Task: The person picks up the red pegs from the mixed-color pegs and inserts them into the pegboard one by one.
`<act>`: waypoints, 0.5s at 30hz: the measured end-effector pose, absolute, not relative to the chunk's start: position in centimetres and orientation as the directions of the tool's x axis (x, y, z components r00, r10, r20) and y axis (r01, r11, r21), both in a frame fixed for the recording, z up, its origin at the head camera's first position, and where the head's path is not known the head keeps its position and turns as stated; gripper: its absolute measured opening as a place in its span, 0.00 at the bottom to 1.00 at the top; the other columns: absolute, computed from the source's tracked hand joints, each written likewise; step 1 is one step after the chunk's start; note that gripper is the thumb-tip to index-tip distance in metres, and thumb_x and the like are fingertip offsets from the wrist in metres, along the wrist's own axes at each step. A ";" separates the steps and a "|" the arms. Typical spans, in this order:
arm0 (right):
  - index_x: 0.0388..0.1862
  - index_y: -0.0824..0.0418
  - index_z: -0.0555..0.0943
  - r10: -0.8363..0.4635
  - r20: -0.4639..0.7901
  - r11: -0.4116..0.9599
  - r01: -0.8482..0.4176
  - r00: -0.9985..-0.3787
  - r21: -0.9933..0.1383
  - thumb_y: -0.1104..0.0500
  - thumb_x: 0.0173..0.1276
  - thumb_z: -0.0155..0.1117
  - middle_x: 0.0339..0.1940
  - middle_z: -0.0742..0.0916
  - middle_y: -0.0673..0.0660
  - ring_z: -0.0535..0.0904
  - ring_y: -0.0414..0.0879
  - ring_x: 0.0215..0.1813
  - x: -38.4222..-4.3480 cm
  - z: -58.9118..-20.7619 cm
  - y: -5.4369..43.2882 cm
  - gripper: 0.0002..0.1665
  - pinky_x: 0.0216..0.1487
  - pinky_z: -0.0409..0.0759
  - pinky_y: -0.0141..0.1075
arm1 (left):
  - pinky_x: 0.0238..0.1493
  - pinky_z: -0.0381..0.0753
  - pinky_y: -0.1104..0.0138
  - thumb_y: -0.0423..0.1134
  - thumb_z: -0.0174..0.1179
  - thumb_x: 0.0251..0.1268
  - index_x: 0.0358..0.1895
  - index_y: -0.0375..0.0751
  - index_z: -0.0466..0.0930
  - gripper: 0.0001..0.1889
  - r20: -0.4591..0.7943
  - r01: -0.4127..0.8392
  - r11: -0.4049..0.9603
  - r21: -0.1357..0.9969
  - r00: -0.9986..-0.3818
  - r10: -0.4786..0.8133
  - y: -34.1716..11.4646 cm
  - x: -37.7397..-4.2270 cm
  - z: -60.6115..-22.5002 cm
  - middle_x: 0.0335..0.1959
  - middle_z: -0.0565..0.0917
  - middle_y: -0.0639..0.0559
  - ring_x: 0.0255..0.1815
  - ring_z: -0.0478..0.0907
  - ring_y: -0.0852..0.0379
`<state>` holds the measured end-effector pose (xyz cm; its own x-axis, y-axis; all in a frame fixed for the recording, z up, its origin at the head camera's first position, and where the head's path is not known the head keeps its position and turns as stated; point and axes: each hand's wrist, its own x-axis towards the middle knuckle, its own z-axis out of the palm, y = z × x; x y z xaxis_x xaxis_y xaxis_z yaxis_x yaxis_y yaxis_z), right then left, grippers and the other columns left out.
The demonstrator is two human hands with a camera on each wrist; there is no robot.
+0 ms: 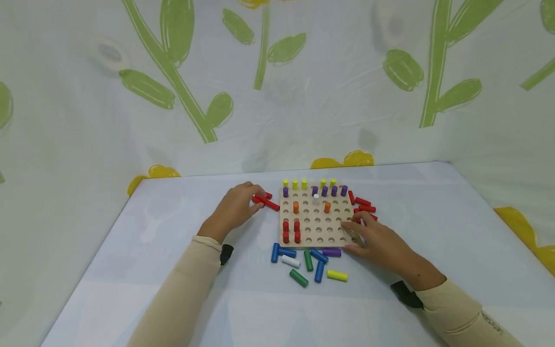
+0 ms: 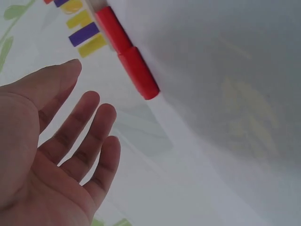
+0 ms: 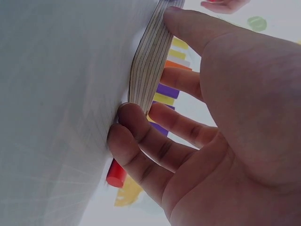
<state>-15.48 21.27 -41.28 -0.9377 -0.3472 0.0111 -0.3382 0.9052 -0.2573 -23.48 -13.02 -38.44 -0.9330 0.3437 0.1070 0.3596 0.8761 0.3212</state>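
Left of the wooden pegboard (image 1: 318,246), my left hand (image 1: 236,206) is over several loose red pegs (image 1: 270,203). In the left wrist view its fingers are relaxed and apart, with two red pegs (image 2: 138,75) beyond them and nothing visibly held. My right hand (image 1: 381,243) holds the board's near right corner: the thumb is against the front edge and the other fingers are around the right side. The right wrist view shows the layered board edge (image 3: 153,56) between them. Upright pegs stand in the board: yellow, purple, one white, orange, and red ones (image 1: 297,236) at near left.
In front of the board lie loose blue, white, green, purple and yellow pegs (image 1: 337,275). More red pegs (image 1: 366,208) lie along its right side. A pale cloth with printed green plants (image 1: 277,120) hangs behind the white tabletop (image 1: 243,308).
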 end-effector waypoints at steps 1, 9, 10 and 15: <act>0.66 0.52 0.78 -0.350 0.013 0.904 -0.341 -0.937 -0.257 0.42 0.58 0.76 0.58 0.77 0.61 0.79 0.51 0.46 -15.5 -41.3 21.3 0.38 0.47 0.87 0.47 | 0.58 0.83 0.57 0.40 0.70 0.62 0.53 0.46 0.83 0.16 0.097 0.353 0.883 0.308 -0.935 0.340 -13.0 -23.6 -38.5 0.52 0.84 0.48 0.51 0.81 0.49; 0.67 0.51 0.78 -0.341 0.002 0.910 -0.331 -0.940 -0.250 0.42 0.57 0.77 0.58 0.77 0.61 0.78 0.49 0.44 -15.6 -41.6 21.4 0.39 0.44 0.87 0.43 | 0.61 0.80 0.55 0.39 0.71 0.62 0.54 0.48 0.84 0.17 0.033 0.360 0.910 0.206 -0.932 0.362 -13.4 -24.5 -39.4 0.55 0.82 0.48 0.55 0.79 0.49; 0.67 0.51 0.78 -0.340 0.005 0.911 -0.330 -0.941 -0.248 0.42 0.57 0.77 0.58 0.77 0.61 0.78 0.49 0.44 -15.6 -41.6 21.4 0.39 0.44 0.87 0.43 | 0.61 0.80 0.54 0.39 0.71 0.61 0.53 0.48 0.84 0.16 0.032 0.363 0.910 0.199 -0.931 0.364 -13.4 -24.7 -39.4 0.54 0.82 0.48 0.54 0.79 0.49; 0.66 0.51 0.78 -0.344 0.009 0.908 -0.335 -0.939 -0.253 0.43 0.57 0.77 0.58 0.77 0.61 0.78 0.49 0.44 -15.7 -41.6 21.4 0.39 0.44 0.87 0.44 | 0.59 0.81 0.55 0.40 0.71 0.62 0.52 0.48 0.85 0.15 0.018 0.371 0.912 0.175 -0.927 0.374 -13.4 -25.0 -39.6 0.52 0.82 0.48 0.53 0.78 0.49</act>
<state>-15.72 21.41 -41.61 -0.9390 -0.3439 0.0093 -0.3349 0.9076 -0.2531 -25.04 -13.41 -39.58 -0.9273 0.3738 0.0176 0.3709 0.9120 0.1750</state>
